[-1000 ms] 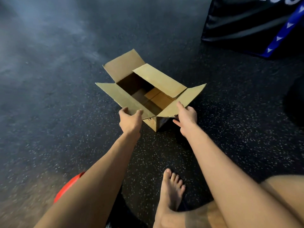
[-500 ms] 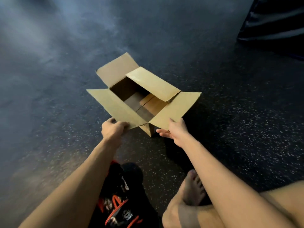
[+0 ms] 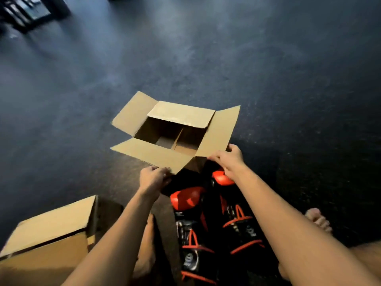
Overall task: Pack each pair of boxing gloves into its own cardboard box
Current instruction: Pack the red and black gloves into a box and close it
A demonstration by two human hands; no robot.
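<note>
A dark speckled floor is seen beneath and beyond both hands. A second cardboard box, with its top flaps folded down, is found on the floor to the left of the left forearm, nearer the body than the hands.

The open cardboard box is set on the floor just ahead of the hands, with all four top flaps spread outward and its inner bottom flaps in view.

A pair of black and red boxing gloves is laid on the floor between the two forearms, directly behind the open box and partly under the right wrist. The gloves are outside the box, and they are touched by neither hand.

The near flap of the open box is gripped at its corner by the left hand, with the fingers curled round the edge. The near edge of the right-side flap is pinched by the right hand, thumb on top.

A bare foot is seen to the right of the right forearm.
</note>
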